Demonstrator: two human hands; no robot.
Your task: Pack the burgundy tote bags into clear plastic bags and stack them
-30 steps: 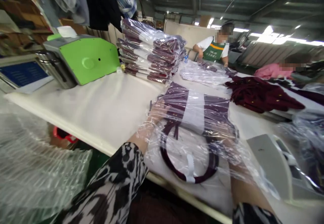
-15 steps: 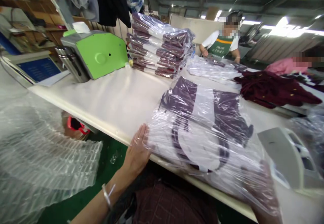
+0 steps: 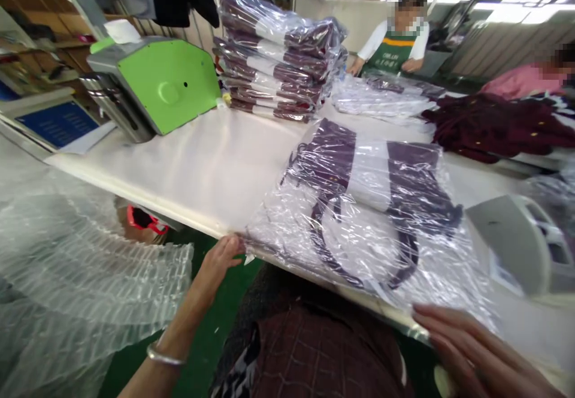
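Observation:
A clear plastic bag [image 3: 278, 221] lies on the table in front of me, its open-looking lower part spread toward the near edge. Inside is a folded dark purple garment [image 3: 335, 152] with a white band [image 3: 371, 167] around its middle and a dark loop of strap or trim below. At the table edge, my left hand [image 3: 215, 269] has its fingertips and thumb on the bag's near left corner, where the film is drawn toward them. My right hand [image 3: 476, 347] reaches in flat, fingers stretched, beside the bag's near right side; its thumb is hidden.
A tall stack of bagged garments [image 3: 278, 56] stands at the back, beside a green machine [image 3: 171, 83] and a steel flask [image 3: 119, 107]. A grey device [image 3: 512, 245] sits at right. Behind are maroon clothes [image 3: 498, 125] and a co-worker [image 3: 390, 44]. Clear air-cushion film [image 3: 112, 278] hangs at left.
My left hand has slid left and down off the bag's face to its corner. My right hand has come out from under the film. The bag lies flatter.

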